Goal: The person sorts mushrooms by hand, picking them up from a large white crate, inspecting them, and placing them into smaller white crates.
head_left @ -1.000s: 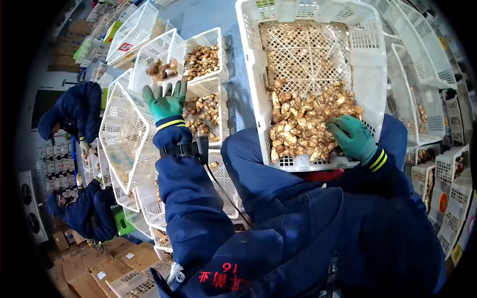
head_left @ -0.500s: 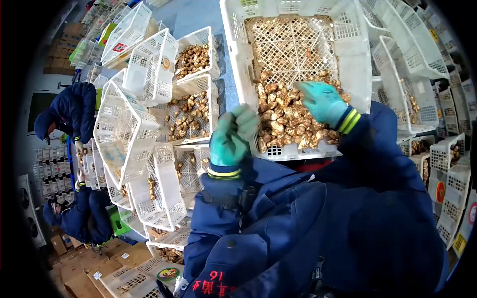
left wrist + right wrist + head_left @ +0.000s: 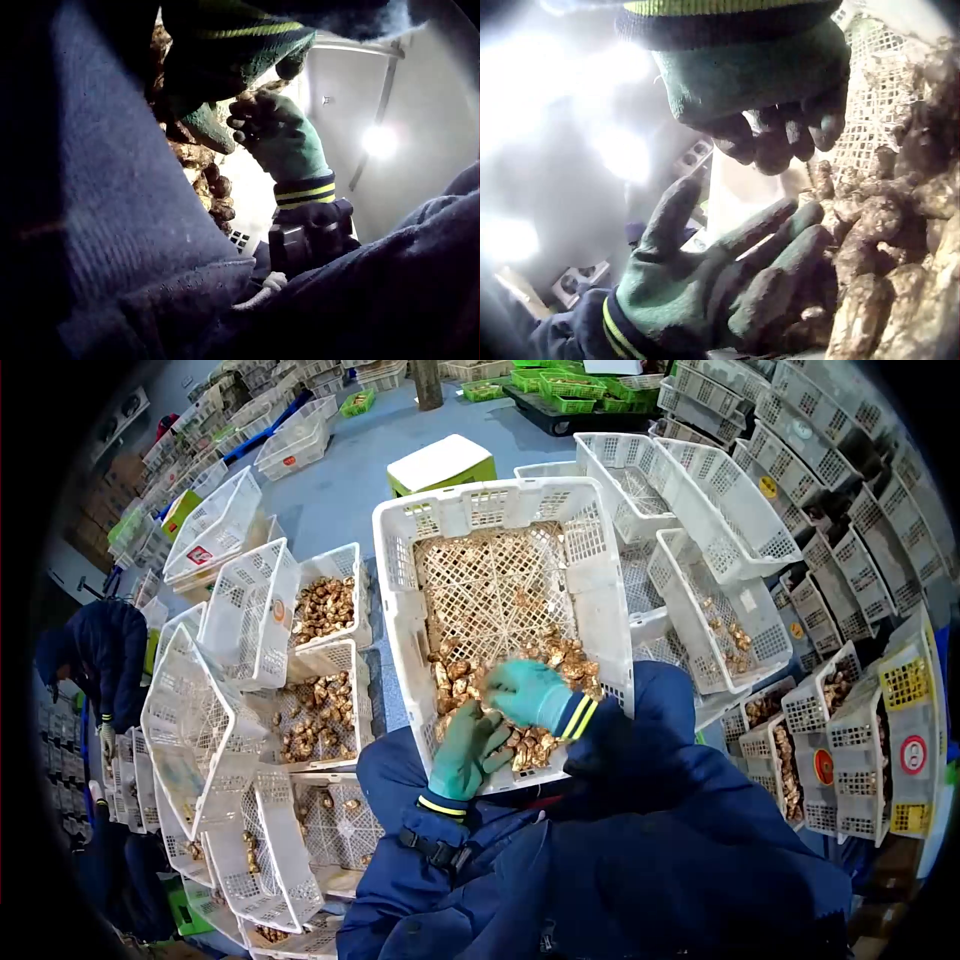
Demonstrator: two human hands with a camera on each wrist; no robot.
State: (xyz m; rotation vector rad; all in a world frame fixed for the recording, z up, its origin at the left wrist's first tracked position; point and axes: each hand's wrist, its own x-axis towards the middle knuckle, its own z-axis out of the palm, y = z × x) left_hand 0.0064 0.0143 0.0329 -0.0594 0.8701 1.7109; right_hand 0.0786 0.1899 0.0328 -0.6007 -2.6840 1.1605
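A person's gloved left hand (image 3: 468, 752) reached over brown mushrooms (image 3: 533, 748) heaped in a white crate's (image 3: 604, 590) near end, fingers loosely extended, released. Just beside it, the right hand (image 3: 530, 693) curled its fingers downward; whether it grasped anything cannot be told.

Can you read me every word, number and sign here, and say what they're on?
None can be read. These are on crates:
Red label, left: too small.
Orange round sticker, left: too small.
Yellow round sticker, right: too small.
Red-ringed sticker, right: too small.
Any other markings: too small or blurred.
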